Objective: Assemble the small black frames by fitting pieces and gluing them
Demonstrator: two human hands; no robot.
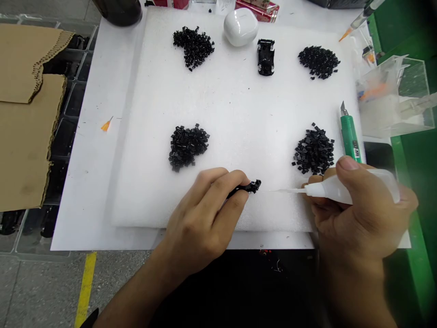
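Note:
My left hand pinches a small black toy car part between thumb and fingers, low over the white foam board. Most of that part is covered by my fingers. A white squeeze bottle lies in my right hand, its thin, clear tip pointing left toward the black part. Between tip and part a small gap seems to remain. Just beyond my right hand are a pile of small black squares and a green utility knife with its blade out. A second pile of black squares sits beyond my left hand.
Farther back lie two piles of black bits, a black toy car body and a glossy white case. An orange dispensing tip rests at left. Cardboard covers compartment trays; a clear box stands at right.

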